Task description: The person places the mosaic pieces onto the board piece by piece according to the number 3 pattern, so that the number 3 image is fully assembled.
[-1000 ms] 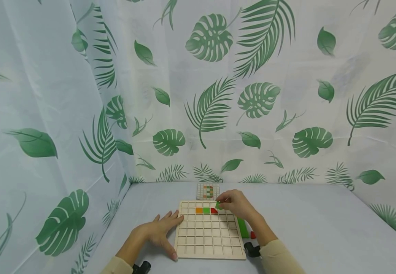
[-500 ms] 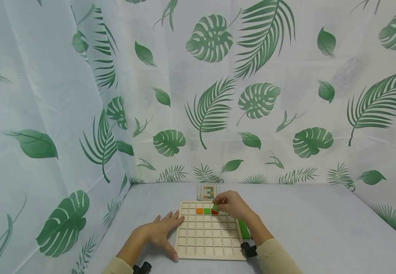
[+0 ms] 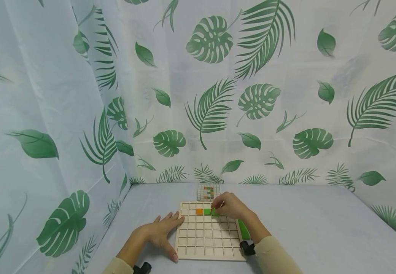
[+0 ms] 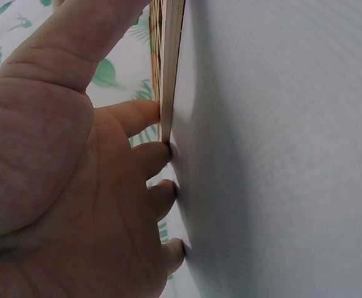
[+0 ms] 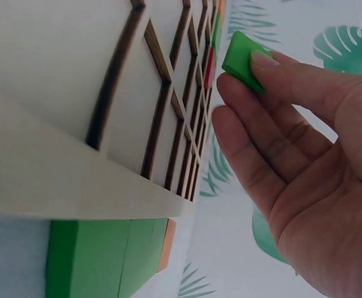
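Fingers (image 5: 243, 99) of the right hand (image 3: 231, 206) are shifting a pinched green tile (image 5: 241, 59) leftward near the far edge of the board (image 3: 204, 233), seemingly unplaced, the left hand (image 3: 157, 232) lying spread.

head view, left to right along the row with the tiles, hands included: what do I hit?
Left hand → orange tile → green tile in the next cell → right hand, pinching another green tile.

Green tile (image 5: 239, 58), tilted; over board (image 3: 208, 232)
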Demonstrator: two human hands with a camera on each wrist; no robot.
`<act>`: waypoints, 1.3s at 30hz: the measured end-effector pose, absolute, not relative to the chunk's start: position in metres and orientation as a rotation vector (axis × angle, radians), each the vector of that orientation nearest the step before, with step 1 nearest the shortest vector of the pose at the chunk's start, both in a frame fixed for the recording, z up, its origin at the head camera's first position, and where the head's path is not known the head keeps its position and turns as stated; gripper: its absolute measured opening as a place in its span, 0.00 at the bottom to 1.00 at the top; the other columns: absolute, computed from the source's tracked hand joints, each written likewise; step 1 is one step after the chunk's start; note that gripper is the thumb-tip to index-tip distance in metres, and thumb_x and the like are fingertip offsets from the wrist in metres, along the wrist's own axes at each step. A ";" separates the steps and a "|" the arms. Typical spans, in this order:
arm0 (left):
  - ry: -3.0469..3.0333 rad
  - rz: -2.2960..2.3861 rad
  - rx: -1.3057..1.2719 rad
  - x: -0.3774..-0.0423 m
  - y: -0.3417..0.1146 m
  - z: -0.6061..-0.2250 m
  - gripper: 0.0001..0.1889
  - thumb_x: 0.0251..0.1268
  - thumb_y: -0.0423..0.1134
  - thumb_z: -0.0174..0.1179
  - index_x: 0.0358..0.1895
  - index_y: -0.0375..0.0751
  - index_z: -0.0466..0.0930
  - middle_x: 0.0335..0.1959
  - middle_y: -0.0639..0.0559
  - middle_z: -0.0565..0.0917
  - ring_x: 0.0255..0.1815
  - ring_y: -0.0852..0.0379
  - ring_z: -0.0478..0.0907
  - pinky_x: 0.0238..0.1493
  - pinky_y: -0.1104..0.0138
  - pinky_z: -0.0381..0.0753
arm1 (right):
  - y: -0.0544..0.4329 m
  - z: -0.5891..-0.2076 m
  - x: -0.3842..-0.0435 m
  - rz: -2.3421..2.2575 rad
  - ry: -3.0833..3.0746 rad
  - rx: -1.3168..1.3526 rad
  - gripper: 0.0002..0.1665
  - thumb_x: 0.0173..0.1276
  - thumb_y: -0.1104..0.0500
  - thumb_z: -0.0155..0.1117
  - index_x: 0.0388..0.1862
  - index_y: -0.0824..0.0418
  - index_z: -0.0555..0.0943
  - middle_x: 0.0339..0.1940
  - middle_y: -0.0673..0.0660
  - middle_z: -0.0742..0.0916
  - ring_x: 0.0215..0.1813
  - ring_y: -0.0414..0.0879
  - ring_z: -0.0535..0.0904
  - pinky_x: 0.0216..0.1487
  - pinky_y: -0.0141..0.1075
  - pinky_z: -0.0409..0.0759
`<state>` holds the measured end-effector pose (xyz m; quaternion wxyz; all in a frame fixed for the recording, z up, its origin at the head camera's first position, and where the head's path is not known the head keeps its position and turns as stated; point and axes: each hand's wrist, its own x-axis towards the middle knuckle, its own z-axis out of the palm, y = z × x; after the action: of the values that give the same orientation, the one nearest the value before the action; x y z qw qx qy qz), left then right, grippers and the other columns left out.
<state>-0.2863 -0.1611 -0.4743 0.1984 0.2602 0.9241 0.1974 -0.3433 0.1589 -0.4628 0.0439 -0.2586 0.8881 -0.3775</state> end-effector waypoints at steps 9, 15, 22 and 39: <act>2.581 0.559 0.728 -0.287 -0.161 -0.474 0.68 0.36 0.62 0.85 0.84 0.51 0.55 0.87 0.43 0.49 0.88 0.37 0.41 0.82 0.32 0.37 | 0.159 -0.465 -0.343 -1.093 2.716 -0.843 0.06 0.65 0.69 0.73 0.39 0.61 0.91 0.34 0.52 0.90 0.37 0.44 0.82 0.34 0.36 0.83; 2.576 0.562 0.723 -0.287 -0.162 -0.475 0.68 0.37 0.62 0.85 0.84 0.51 0.54 0.87 0.43 0.49 0.88 0.37 0.41 0.82 0.32 0.37 | 0.156 -0.467 -0.344 -1.086 2.701 -0.826 0.06 0.63 0.69 0.74 0.38 0.62 0.91 0.34 0.52 0.91 0.36 0.42 0.83 0.36 0.36 0.84; 2.580 0.561 0.727 -0.288 -0.162 -0.474 0.68 0.37 0.63 0.84 0.84 0.50 0.54 0.87 0.42 0.49 0.88 0.37 0.41 0.81 0.32 0.37 | 0.153 -0.466 -0.343 -1.081 2.696 -0.786 0.06 0.63 0.70 0.74 0.37 0.62 0.91 0.33 0.53 0.91 0.35 0.42 0.84 0.35 0.37 0.84; 2.581 0.556 0.734 -0.286 -0.162 -0.474 0.68 0.37 0.63 0.84 0.84 0.51 0.55 0.87 0.42 0.49 0.87 0.36 0.42 0.81 0.32 0.38 | 0.152 -0.464 -0.336 -0.931 2.735 -0.818 0.12 0.56 0.73 0.76 0.38 0.61 0.92 0.33 0.50 0.90 0.34 0.42 0.80 0.37 0.37 0.82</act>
<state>-0.2862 -0.1619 -0.4743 0.1994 0.2625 0.9229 0.1989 -0.3358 0.1517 -0.4641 0.0694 -0.2719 0.9086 -0.3093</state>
